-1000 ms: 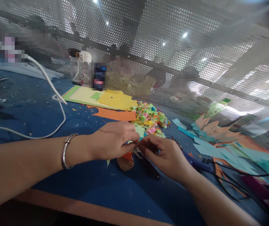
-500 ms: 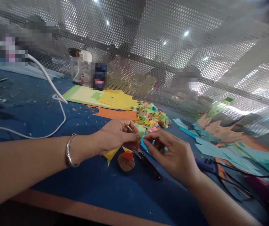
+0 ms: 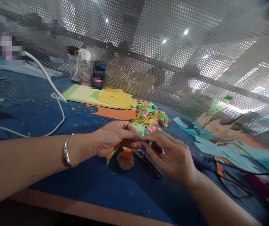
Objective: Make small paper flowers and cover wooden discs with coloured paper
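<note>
A small piece of light green paper (image 3: 139, 129) is pinched in my left hand (image 3: 117, 136), whose fingers are closed. My right hand (image 3: 169, 152) meets it from the other side, thumb and index finger pressed together at the paper's lower edge. Below the fingers lie dark-handled scissors (image 3: 149, 164), partly hidden by my hands. Beside them is a round brown wooden disc (image 3: 125, 162) with an orange paper scrap (image 3: 126, 153) on top. A yellow paper piece (image 3: 110, 156) shows under my left hand.
A heap of curled paper bits (image 3: 149, 113) lies beyond my hands, near orange paper (image 3: 115, 113) and yellow sheets (image 3: 117, 98). Bottles (image 3: 84, 67) and a phone (image 3: 98, 75) stand behind. At right are a glue gun (image 3: 203, 164), black cords and blue paper strips (image 3: 215, 150). A white cable (image 3: 62, 116) crosses the left.
My right hand has moved left, and its fingertips now touch the green paper by my left fingers. Before, they were slightly apart. The view has shifted a little.
</note>
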Tool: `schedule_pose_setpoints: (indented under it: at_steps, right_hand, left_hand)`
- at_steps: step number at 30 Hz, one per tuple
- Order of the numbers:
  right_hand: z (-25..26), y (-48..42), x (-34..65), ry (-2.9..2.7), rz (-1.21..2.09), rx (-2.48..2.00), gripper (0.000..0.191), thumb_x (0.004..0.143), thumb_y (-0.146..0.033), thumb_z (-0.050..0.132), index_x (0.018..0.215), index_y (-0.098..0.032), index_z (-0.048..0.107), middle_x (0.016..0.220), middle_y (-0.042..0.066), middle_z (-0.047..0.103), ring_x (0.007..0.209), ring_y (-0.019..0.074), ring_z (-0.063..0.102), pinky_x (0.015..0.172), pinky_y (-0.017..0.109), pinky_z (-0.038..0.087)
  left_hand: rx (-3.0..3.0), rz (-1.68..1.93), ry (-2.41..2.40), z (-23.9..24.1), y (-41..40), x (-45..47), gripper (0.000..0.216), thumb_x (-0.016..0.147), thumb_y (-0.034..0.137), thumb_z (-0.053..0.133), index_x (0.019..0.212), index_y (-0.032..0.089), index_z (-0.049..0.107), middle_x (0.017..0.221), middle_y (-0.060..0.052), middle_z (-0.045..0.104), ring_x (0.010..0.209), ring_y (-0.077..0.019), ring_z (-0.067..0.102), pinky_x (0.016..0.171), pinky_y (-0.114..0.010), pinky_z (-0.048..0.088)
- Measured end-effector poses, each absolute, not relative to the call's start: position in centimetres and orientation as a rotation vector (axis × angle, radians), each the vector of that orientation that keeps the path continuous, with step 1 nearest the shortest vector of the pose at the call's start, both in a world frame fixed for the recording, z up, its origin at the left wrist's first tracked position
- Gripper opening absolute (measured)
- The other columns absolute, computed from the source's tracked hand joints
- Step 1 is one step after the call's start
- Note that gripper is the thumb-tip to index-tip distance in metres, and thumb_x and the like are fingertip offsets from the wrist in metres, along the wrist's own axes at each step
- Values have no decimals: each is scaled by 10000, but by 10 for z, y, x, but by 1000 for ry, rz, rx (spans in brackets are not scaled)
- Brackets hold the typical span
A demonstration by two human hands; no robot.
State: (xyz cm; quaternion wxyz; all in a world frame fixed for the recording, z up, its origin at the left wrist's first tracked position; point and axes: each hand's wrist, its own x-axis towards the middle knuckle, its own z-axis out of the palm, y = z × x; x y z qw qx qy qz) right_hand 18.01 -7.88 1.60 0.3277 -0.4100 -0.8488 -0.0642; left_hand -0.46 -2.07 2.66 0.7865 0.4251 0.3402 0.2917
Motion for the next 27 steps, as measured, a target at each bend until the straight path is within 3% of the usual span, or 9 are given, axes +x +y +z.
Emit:
schedule_pose_setpoints:
  at_steps: [6, 15, 18, 20, 27]
  right_hand:
    - [16, -79, 180, -2208, -226, -1087, 123, 907, -144, 568, 984, -208, 639, 831, 22, 709, 585, 108, 622, 567, 235, 491]
    - [15, -80, 180, -2176, -224, -1047, 92, 909, -151, 588, 941, -222, 637, 803, 22, 694, 647, 132, 639, 589, 255, 501]
    - [17, -81, 177, -2112, -174, -1089, 77, 912, -161, 580, 893, -223, 623, 739, 0, 651, 578, 116, 589, 549, 250, 477]
    - [18, -82, 175, -2071, -133, -1116, 74, 903, -167, 580, 871, -222, 618, 709, -13, 631, 550, 108, 562, 535, 244, 464]
    - [15, -79, 173, -1933, 54, -1241, 68, 867, -186, 590, 806, -212, 603, 640, -37, 591, 524, 97, 532, 513, 225, 434]
  left_hand:
    - [875, 646, 726, 25, -22, -5, 226, 854, 30, 628, 699, 140, 505, 595, 16, 659, 551, -72, 679, 581, -143, 508]
    - [853, 601, 632, 24, -26, -5, 234, 885, 102, 629, 695, 146, 499, 599, -24, 692, 511, -62, 644, 517, -134, 468]
    - [871, 606, 629, 23, -25, -5, 118, 818, 93, 693, 826, 151, 591, 641, 0, 690, 555, -89, 666, 503, -160, 460]
    - [890, 612, 620, 21, -23, -5, 159, 773, 102, 736, 905, 145, 660, 699, -2, 701, 591, -95, 677, 517, -172, 461]
    - [945, 668, 641, 21, -25, -3, 53, 762, 145, 743, 788, 106, 720, 706, -36, 725, 661, -110, 689, 655, -226, 516]
